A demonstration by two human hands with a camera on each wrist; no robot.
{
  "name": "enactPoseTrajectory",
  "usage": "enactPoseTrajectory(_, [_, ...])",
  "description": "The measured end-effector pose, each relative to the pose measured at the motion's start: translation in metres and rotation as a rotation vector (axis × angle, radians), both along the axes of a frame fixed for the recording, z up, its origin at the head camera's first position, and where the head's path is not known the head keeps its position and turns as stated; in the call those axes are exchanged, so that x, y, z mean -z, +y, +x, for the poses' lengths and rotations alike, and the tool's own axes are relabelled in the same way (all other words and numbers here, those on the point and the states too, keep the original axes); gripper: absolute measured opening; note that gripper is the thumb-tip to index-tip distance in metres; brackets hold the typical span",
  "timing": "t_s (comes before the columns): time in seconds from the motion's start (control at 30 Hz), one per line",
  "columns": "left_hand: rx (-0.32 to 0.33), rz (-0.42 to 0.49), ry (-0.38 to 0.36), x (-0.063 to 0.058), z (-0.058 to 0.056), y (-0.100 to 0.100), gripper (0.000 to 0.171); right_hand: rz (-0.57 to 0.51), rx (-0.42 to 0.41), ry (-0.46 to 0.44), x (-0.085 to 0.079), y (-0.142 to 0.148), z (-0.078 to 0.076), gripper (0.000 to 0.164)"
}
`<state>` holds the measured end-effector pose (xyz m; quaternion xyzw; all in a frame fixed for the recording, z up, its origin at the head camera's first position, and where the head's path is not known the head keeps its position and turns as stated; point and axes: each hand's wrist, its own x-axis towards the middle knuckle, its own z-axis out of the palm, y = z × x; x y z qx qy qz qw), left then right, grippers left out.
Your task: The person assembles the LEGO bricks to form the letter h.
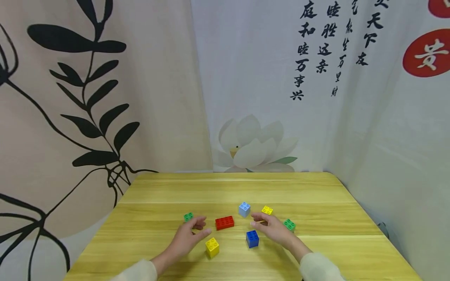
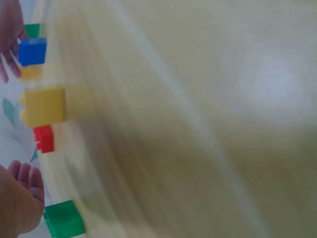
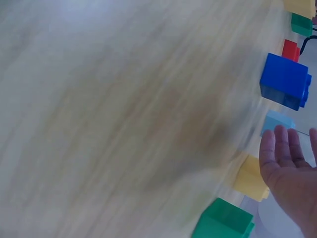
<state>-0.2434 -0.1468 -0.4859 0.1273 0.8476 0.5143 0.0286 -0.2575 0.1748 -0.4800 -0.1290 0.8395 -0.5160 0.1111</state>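
Note:
My left hand [image 1: 190, 235] hovers over the left part of the table, its fingers relaxed and holding nothing. By its fingers lies a green brick [image 1: 188, 217], partly covered by the hand; a yellow brick [image 1: 212, 248] stands nearer, right of its thumb. My right hand [image 1: 272, 229], also holding nothing, is between a dark blue brick [image 1: 252, 239] and a green brick [image 1: 290, 224]. Just beyond its fingertips are a light blue brick [image 1: 244, 209] and a partly hidden yellow brick [image 1: 267, 210]. Between the hands lies a longer red brick [image 1: 224, 223].
The bricks sit spread out on a wood-grain table [image 1: 337, 257]. Behind it hangs a pale curtain [image 1: 168, 97] with printed plants and writing. A dark cable [image 1: 383, 229] shows beside the table's right edge.

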Motion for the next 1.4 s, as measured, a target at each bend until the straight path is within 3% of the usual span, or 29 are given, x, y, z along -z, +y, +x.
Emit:
enactPoseTrajectory(0.23, [0.052,0.029,-0.071,0.012,0.017,-0.001,0.065,-0.043,-0.049,-0.050,0.005,0.003,0.004,0.060])
enactPoseTrajectory(0.57, [0.014,0.025,-0.128,0.025,0.026,0.001,0.064,-0.025,-0.087,-0.064,0.017,0.011,0.003,0.059])
enactPoseTrajectory(0.93, [-0.003,-0.002,-0.082,0.032,0.029,0.005,0.050,-0.001,-0.092,-0.044,0.020,0.013,0.002,0.051])
enactPoseTrajectory(1.4, [0.000,-0.031,-0.044,0.034,0.028,0.008,0.043,0.029,-0.070,-0.066,0.023,0.014,0.001,0.046])
